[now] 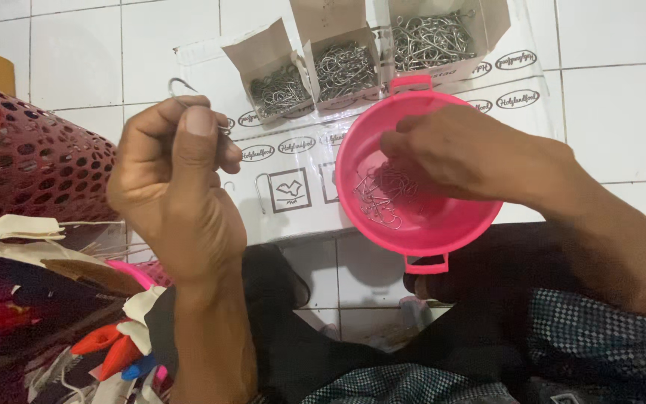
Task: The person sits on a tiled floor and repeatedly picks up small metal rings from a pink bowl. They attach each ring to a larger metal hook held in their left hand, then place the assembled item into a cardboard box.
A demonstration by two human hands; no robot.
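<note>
Left hand [177, 176] raised, pinching one wire hook [182, 84], its curl poking up-left above the fingers. Right hand [465, 153] fingers curled down inside pink tub [420, 232], touching the hook pile [383, 196]; can't tell if anything's gripped. Boxes of hooks [345, 69] just beyond

1 head-worn camera looks steeply down, close over the person's lap and the white tiled floor [622, 112]

L hand [177, 168] pinches wire hook [181, 84]; R hand [461, 153] in pink bowl [443, 236].
</note>
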